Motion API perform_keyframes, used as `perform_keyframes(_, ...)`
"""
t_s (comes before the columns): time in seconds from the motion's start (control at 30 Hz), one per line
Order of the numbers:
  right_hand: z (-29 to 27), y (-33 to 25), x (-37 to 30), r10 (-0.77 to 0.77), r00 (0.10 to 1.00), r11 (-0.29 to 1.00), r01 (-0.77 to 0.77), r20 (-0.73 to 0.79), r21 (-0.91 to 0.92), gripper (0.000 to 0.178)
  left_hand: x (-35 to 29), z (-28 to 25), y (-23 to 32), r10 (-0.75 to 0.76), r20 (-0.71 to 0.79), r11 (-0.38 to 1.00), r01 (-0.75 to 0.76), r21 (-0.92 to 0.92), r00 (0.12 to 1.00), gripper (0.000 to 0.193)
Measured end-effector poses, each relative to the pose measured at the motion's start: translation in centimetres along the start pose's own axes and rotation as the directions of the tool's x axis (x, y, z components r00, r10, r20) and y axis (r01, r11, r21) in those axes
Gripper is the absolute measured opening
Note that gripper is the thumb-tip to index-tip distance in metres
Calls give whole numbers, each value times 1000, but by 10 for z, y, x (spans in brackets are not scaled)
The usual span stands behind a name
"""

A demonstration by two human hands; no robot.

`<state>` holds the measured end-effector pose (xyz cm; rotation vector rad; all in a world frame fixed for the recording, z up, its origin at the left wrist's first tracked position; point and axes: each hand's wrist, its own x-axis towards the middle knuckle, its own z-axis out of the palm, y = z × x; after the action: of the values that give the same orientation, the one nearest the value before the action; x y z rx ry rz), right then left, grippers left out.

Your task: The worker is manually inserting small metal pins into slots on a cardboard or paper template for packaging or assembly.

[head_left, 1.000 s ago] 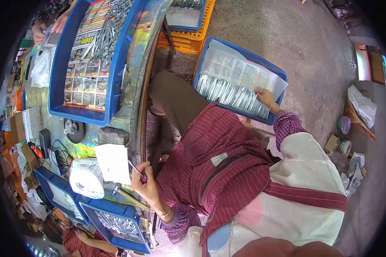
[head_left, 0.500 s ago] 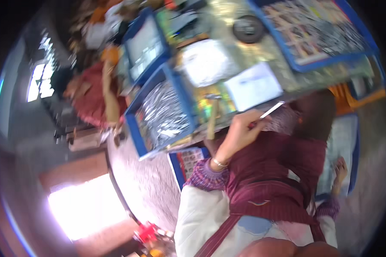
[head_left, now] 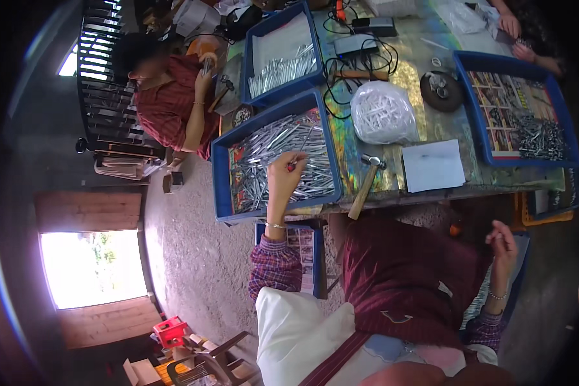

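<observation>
My left hand (head_left: 284, 175) reaches over a blue tray (head_left: 336, 168) heaped with slim silver metal pieces (head_left: 260, 151). Its fingers are closed on a slim metal piece that is hard to tell from the heap behind it; a small red spot shows at the fingers. Over at the right, beside my lap, my right hand (head_left: 503, 248) is raised with bent fingers apart and nothing visible in them. Below it is another blue tray (head_left: 524, 260), partly hidden by my arm. Right of the heaped tray lies a hammer (head_left: 365, 190) with a wooden handle.
White paper (head_left: 433, 166) and a clear bag of pale pieces (head_left: 384, 110) lie on the table. Another blue tray (head_left: 487, 145) holds metal parts at the right; one (head_left: 248, 71) stands behind. A co-worker (head_left: 174, 96) sits at the left. Another person's hands (head_left: 511, 29) show far right.
My left hand has moved left and slightly up, from above my lap to over the heaped tray. My right hand has risen beside my lap. The whole view has turned and sharpened.
</observation>
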<state>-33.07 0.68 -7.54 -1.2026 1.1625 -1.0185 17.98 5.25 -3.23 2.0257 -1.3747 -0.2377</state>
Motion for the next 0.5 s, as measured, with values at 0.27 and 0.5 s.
perform_keyframes(0.27,102,-57,-8,-200,949,964,236,245,-125,21,83,39,-65,323,178,929,-347,131,930,45)
perform_keyframes(0.5,148,-92,4,-437,779,827,545,450,-141,44,92,45,-98,308,271,927,-351,129,912,47)
